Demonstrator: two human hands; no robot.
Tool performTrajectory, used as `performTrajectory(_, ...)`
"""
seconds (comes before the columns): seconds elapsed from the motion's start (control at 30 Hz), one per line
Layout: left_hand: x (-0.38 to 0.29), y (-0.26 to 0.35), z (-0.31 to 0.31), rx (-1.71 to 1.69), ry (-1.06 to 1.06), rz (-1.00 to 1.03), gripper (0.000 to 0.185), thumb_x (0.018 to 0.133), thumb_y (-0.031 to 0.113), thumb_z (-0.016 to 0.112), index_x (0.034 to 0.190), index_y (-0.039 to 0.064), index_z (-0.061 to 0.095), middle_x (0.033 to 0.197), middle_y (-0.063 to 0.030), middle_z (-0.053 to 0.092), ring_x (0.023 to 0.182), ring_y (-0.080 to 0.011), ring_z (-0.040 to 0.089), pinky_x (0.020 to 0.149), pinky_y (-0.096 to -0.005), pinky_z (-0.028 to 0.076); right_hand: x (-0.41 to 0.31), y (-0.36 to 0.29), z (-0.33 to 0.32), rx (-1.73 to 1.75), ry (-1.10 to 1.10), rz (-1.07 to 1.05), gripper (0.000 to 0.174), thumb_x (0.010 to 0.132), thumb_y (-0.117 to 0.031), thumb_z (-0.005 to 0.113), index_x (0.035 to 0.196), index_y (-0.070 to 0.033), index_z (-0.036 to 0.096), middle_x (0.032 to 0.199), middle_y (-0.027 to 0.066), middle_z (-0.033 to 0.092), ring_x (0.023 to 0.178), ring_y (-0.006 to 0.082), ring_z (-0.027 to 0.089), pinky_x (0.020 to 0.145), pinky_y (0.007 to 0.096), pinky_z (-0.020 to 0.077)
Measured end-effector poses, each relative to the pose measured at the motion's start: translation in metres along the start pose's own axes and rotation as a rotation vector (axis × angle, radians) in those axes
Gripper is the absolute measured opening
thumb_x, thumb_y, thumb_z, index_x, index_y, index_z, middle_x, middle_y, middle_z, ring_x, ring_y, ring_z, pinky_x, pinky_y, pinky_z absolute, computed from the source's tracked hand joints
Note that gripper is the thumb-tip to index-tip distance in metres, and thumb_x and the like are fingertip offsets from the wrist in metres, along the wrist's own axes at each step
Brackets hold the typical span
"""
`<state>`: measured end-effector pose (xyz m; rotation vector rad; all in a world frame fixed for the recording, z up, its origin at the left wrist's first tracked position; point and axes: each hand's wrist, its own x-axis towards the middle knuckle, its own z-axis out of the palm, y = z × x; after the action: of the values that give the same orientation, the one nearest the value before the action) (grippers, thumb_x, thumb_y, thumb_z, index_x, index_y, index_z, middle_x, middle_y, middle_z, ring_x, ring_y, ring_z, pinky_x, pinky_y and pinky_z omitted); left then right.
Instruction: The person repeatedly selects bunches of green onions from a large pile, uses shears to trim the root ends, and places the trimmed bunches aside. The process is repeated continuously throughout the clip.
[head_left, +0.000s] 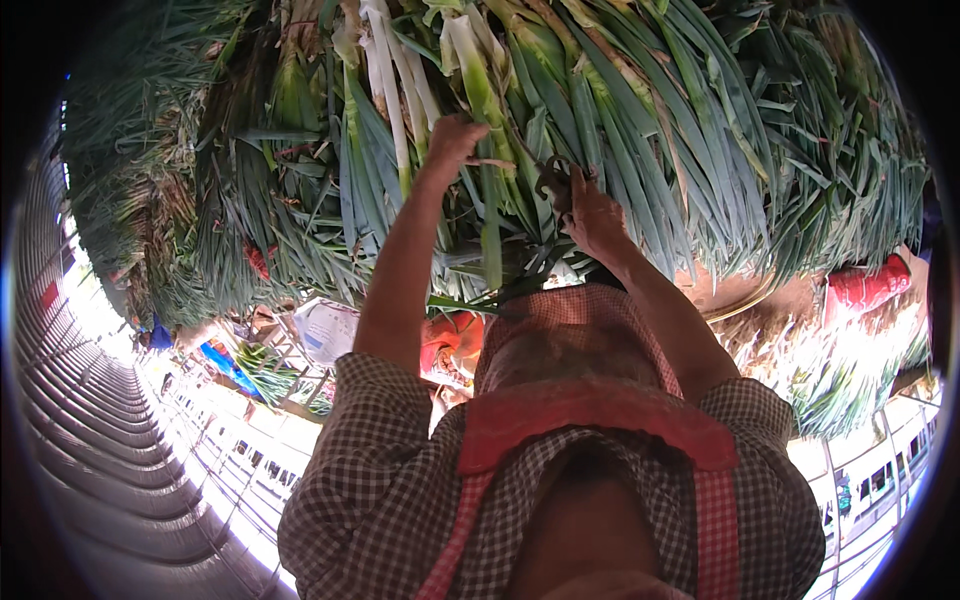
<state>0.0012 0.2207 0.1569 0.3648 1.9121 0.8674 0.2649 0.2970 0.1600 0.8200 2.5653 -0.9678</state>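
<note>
My left hand (452, 142) is curled into a fist against a leek (474, 71) with a pale shank and green leaves. A thin tan strip (495, 163) sticks out of the fist to the right, perhaps a dry leaf; the fingers hide what else is inside. In my right hand (598, 216) is a dark metal tool with curved handles, which looks like scissors (553, 176). Its tip is lost among the leaves. Long white leek shanks (391, 82) lie just left of my left hand. Between my hands hangs a flat green leaf (491, 225).
A deep heap of leeks (675, 142) spreads across the front, some bundled with red ties (259, 259). A checked apron (577, 307) covers my front. At right lie a red packet (870, 289) and more leeks (840, 390). A white printed bag (326, 330) sits left, near ribbed sheeting (97, 450).
</note>
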Motion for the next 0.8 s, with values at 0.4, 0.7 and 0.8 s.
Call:
performTrajectory(0.4, 0.005, 0.039, -0.039, -0.46, 0.018, -0.088, 0.01, 0.077, 0.014, 0.063, 0.072, 0.007, 0.057, 0.062, -0.0012, 0.05, 0.053, -0.0118, 0.045, 0.047, -0.0323, 0.035, -0.005, 0.006, -0.012, 0.033, -0.031, 0.001, 0.083, 0.077, -0.022, 0.069, 0.144, 0.001, 0.025, 0.103, 0.0203, 0.058, 0.079, 0.0351, 0.065, 0.065, 0.0446, 0.054)
performTrajectory(0.7, 0.049, 0.156, -0.166, -1.125, -0.24, 0.762, 0.043, 0.093, 0.021, 0.045, 0.13, -0.001, 0.045, 0.121, -0.0144, 0.05, 0.111, -0.0271, 0.05, 0.094, -0.0412, 0.047, -0.014, 0.019, 0.0, -0.024, -0.073, -0.021, 0.085, 0.079, -0.024, 0.069, 0.145, -0.001, 0.021, 0.104, 0.0199, 0.059, 0.079, 0.0343, 0.065, 0.065, 0.0436, 0.0537)
performTrajectory(0.8, 0.062, 0.044, -0.09, -0.589, 0.382, 0.142, 0.017, 0.084, 0.01, 0.061, 0.097, 0.0, 0.062, 0.09, -0.0087, 0.061, 0.084, -0.0222, 0.061, 0.082, -0.0328, 0.051, -0.015, 0.018, -0.001, -0.009, -0.195, 0.039, 0.084, 0.079, -0.024, 0.069, 0.144, 0.0, 0.021, 0.1, 0.0193, 0.06, 0.079, 0.0352, 0.066, 0.064, 0.0442, 0.0539)
